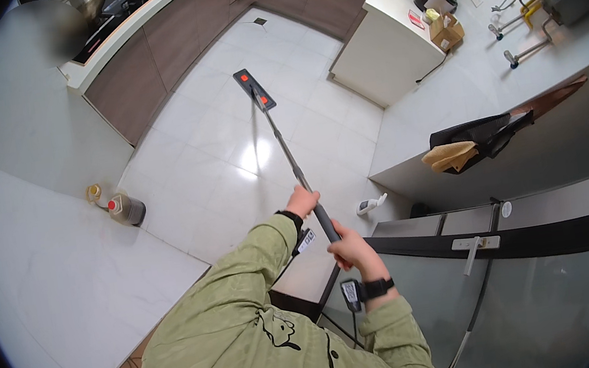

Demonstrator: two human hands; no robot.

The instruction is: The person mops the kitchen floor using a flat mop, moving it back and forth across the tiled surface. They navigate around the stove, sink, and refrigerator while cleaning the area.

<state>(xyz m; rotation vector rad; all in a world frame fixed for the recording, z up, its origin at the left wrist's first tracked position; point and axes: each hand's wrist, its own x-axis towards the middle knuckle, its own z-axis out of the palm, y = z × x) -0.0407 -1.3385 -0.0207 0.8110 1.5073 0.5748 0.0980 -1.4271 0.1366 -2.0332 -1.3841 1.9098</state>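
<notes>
Both my hands are wrapped round the handle of a flat mop [292,160]. My left hand [303,202] grips the grey pole farther along it, and my right hand [351,245] closes on the dark grip near its end. The pole slants away from me to a dark rectangular mop head [254,89] with two orange patches, which lies on the white tiled floor [210,165]. Each wrist has a black band with a small device on it, under green sleeves.
Brown cabinets [180,46] line the far left, and a white counter end [386,60] stands at right. Bottles [125,209] sit by the left wall. A white bottle [370,205] stands near the glass door [548,299]. Dark cloths [478,137] hang on the right wall.
</notes>
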